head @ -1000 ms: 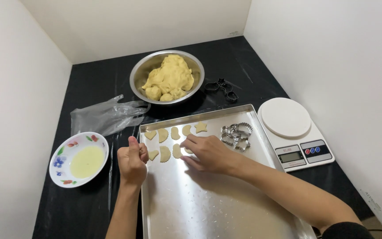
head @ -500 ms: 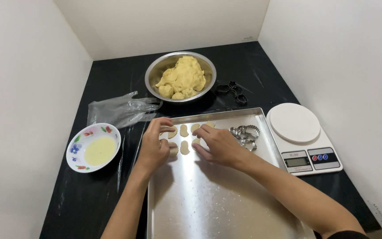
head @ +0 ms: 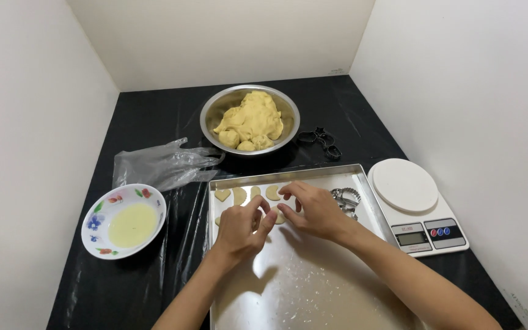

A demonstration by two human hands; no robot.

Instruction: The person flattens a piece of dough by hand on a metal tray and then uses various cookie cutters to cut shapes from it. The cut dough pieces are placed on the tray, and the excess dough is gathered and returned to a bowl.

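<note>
On the rectangular silver baking tray (head: 313,287), 4 pale yellow dough cut-outs (head: 239,195) already laid in a row along its far edge, with a second row only begun. Most of the tray bare and floury; a large lump of yellow dough (head: 250,121) unused in the round steel bowl (head: 215,110) beyond the tray. Left hand (head: 238,227) and right hand (head: 314,209) together, fingertips pinched on one small flat dough piece (head: 278,216) just below the first row. Shape mostly hidden by fingers.

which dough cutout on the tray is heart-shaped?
The leftmost cutout in the top row on the tray; its neighbours look like crescents or ovals.
</note>
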